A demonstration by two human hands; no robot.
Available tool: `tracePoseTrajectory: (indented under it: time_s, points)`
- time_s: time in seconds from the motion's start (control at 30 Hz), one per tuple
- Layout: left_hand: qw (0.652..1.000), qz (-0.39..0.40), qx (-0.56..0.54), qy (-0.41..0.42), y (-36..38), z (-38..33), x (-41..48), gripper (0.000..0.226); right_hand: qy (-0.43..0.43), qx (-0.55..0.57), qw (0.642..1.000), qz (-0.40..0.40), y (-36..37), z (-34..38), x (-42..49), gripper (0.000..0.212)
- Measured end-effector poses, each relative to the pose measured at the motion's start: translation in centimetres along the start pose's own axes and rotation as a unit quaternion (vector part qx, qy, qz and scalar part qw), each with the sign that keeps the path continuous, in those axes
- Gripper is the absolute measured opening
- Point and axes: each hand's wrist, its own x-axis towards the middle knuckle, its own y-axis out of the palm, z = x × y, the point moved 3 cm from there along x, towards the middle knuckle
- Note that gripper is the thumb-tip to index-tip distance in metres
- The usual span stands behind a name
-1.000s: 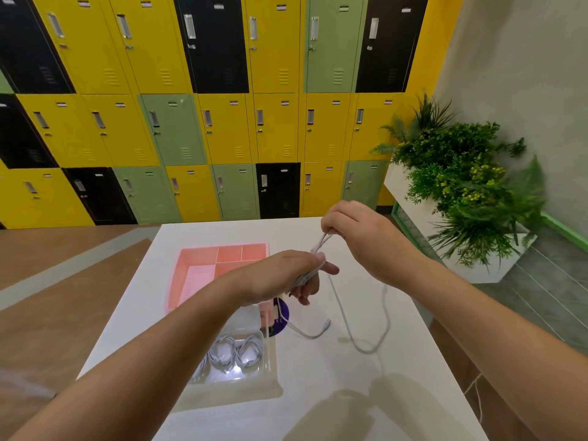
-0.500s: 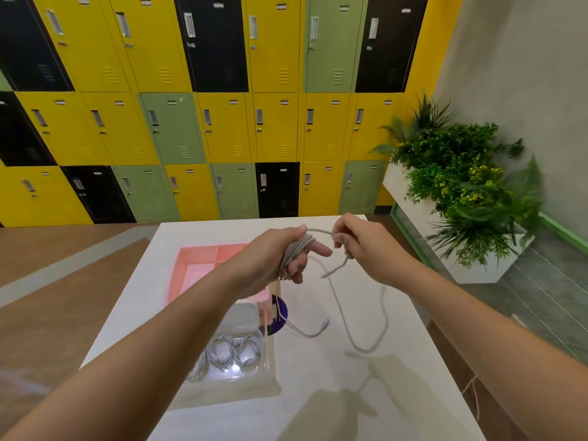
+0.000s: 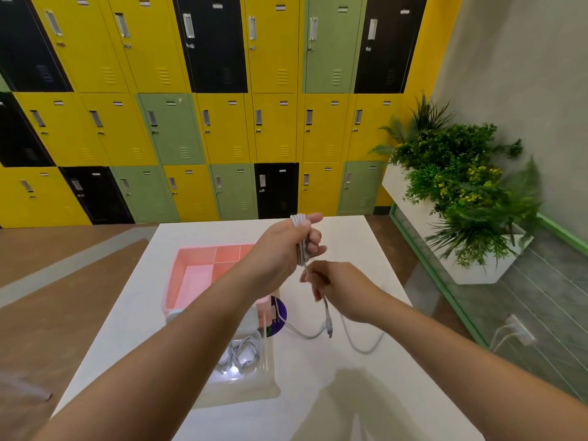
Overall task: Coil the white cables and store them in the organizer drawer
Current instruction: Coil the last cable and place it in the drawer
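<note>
My left hand (image 3: 283, 246) is raised above the table with several loops of a white cable (image 3: 300, 246) wound around its fingers. Just below it, my right hand (image 3: 337, 284) pinches the same cable's free tail, whose plug end (image 3: 327, 326) hangs down. A second white cable (image 3: 362, 345) lies loose on the white table (image 3: 366, 393). The clear organizer drawer (image 3: 241, 367) in front of me holds coiled white cables (image 3: 240, 353); my left forearm hides part of it.
A pink divided tray (image 3: 197, 268) sits behind the drawer. A purple disc (image 3: 278, 313) lies beside it. Coloured lockers fill the far wall. A white planter with green plants (image 3: 461, 192) stands at the right, past the table's edge.
My left hand has risen with more loops wound on it. My right hand has dropped from beside the left hand to below it, and the loose tail has shortened.
</note>
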Motion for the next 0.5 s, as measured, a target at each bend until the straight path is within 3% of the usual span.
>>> tracePoseTrajectory:
  time_s: [0.27, 0.33, 0.5]
  points:
    - [0.995, -0.001, 0.099, 0.008, -0.2, 1.2, -0.1, 0.025, 0.017, -0.096, 0.991, 0.090, -1.1, 1.1, -1.0, 0.027]
    - [0.994, 0.005, 0.113, 0.000, -0.3, 0.7, -0.3, 0.029, 0.029, -0.092, 0.993, 0.068, -1.5, 0.2, -0.9, 0.025]
    - [0.993, 0.042, 0.104, -0.041, -0.4, 0.1, -1.0, 0.036, 0.037, -0.051, 0.995, -0.071, -4.0, -2.4, 0.0, 0.018]
